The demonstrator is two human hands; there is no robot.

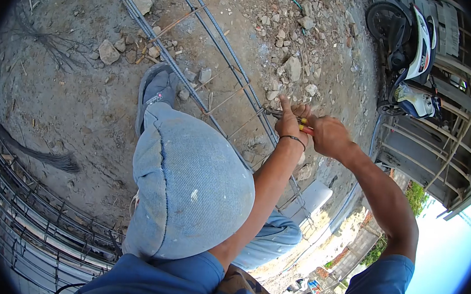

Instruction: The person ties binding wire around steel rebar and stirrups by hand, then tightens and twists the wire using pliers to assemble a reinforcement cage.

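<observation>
My right hand (331, 137) is closed round the ends of the red and yellow handles of a pair of pincers (305, 128). My left hand (289, 121), with a dark band at its wrist, is at the middle of the pincers, its fingers partly curled round them. The dark jaws lie against a long steel rebar cage (228, 71) with thin cross ties. What the jaws grip is too small to make out. My bent knee in pale jeans (198, 183) and one dark shoe (159, 87) are beside the cage.
Stones (291, 69) and rubble lie on the dirt beyond the cage. More rebar cages (44, 214) are stacked at the lower left, near a bundle of thin wires (58, 160). A motorbike (417, 56) is at the upper right, beside a wooden-framed shelter (448, 143).
</observation>
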